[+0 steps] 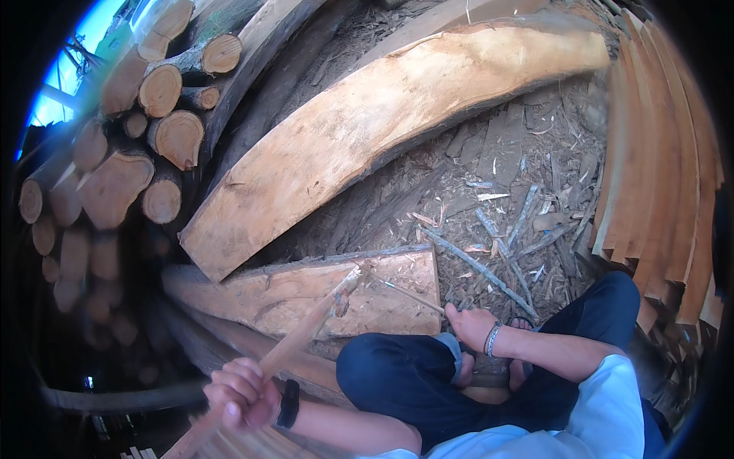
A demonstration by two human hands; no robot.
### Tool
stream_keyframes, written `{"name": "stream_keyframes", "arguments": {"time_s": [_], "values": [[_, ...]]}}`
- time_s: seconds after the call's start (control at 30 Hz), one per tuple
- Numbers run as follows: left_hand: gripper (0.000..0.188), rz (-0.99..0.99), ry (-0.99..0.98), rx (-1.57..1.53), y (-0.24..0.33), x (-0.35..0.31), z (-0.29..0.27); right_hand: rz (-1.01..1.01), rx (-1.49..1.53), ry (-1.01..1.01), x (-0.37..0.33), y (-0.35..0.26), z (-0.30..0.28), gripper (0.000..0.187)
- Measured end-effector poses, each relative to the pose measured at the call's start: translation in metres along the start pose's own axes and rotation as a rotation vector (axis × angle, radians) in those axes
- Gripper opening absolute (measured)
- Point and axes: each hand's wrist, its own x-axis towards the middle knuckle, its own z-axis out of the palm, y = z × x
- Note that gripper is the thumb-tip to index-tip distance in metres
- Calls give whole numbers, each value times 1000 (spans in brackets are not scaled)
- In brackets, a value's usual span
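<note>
My left hand (243, 392) is closed around a pale peeled wooden stick (302, 329), which slants up and right from the lower left. A darker nick or knot shows near the stick's upper end. In my closed right hand (469, 326) is a slim knife-like tool (414, 295), seen nearly edge-on, so its exact kind is unclear. It points up and left toward the stick's end, with a gap between them. Beneath the stick and tool lies a thick wooden slab (237, 294) with a square-cut right end.
A long curved slab (397, 107) spans the ground ahead. Cut logs (180, 138) are stacked at the left, and reddish boards (657, 153) line the right. Thin twigs (478, 264) and wood chips litter the ground. My crossed legs (397, 375) are close below the tool.
</note>
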Motion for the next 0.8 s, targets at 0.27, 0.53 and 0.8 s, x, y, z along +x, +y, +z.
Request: {"name": "stream_keyframes", "arguments": {"time_s": [0.27,0.53,0.8], "values": [[37,21,198,69,-1,-5,1,-18,-27,-3,2,-11,5,19],[34,16,266,88,-2,-3,3,74,85,-24,10,5,12,16],[34,46,462,134,-6,-1,7,54,103,-54,12,1,15,23]]}}
